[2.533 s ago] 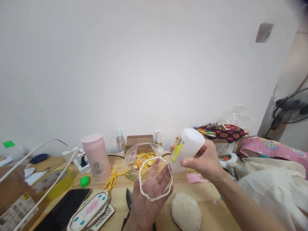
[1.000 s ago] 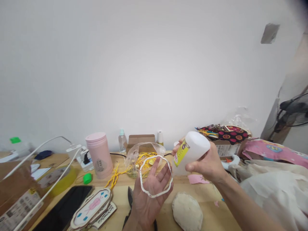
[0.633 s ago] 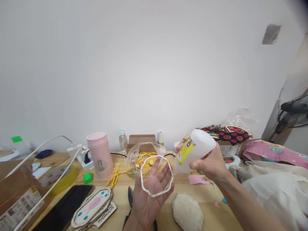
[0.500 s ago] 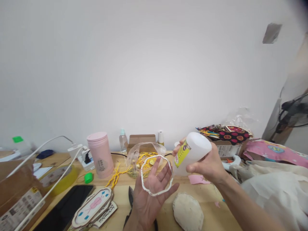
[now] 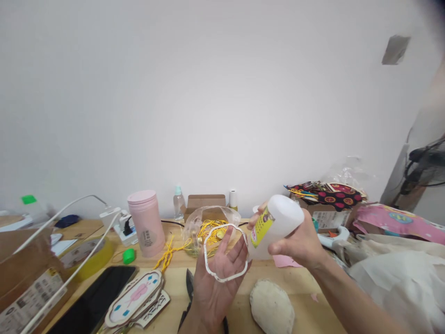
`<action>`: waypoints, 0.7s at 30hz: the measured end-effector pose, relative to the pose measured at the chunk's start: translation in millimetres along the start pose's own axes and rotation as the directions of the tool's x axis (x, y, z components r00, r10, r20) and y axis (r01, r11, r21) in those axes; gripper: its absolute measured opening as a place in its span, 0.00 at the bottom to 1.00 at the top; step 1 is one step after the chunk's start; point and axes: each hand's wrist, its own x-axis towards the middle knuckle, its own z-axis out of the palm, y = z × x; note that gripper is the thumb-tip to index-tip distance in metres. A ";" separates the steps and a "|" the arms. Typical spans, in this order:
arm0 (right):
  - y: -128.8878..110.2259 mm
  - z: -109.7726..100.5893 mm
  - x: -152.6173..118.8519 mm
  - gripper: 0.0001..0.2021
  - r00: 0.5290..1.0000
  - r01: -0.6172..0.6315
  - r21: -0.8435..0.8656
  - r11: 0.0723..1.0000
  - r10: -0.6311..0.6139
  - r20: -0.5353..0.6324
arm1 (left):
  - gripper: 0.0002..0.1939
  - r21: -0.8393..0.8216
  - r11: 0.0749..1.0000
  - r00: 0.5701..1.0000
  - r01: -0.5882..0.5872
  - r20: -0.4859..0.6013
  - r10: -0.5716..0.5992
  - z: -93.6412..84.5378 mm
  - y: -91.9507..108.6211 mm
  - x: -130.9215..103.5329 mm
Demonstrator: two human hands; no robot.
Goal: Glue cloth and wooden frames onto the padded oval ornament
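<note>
A thin white frame with a wavy outline rests on my left hand, which is palm up at the lower middle. My right hand is wrapped round a translucent white bottle with a yellow label. The bottle is tilted, its base up to the right and its lower end close to the frame's right side. That lower end is partly hidden, so I cannot make out the tip. A pale round piece lies on the table below the bottle.
Left stand a pink tumbler, a black phone, decorated wooden plaques, yellow tape and a cardboard box. Behind my hands is a plastic bag with yellow cords. White cloth lies right.
The bottle and my right hand have shifted slightly left and down, nearer the frame. My left thumb has drawn in toward the frame's edge.
</note>
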 end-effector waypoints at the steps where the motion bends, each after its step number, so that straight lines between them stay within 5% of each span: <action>1: 0.1 0.7 -0.1 0.18 1.000 -0.011 -0.011 1.000 0.011 0.005 | 0.37 0.011 1.000 1.000 -0.006 -0.011 0.006 0.5 -0.1 0.4; 14: -0.6 14.6 -2.3 0.19 0.995 -0.063 0.012 0.998 0.062 0.082 | 0.37 -0.028 0.999 0.999 -0.017 -0.044 0.015 3.7 1.0 -0.4; 21: -0.9 10.7 -2.2 0.17 0.999 -0.019 -0.030 0.999 0.020 0.027 | 0.39 -0.026 1.000 0.996 -0.009 -0.087 0.007 4.8 -0.2 0.4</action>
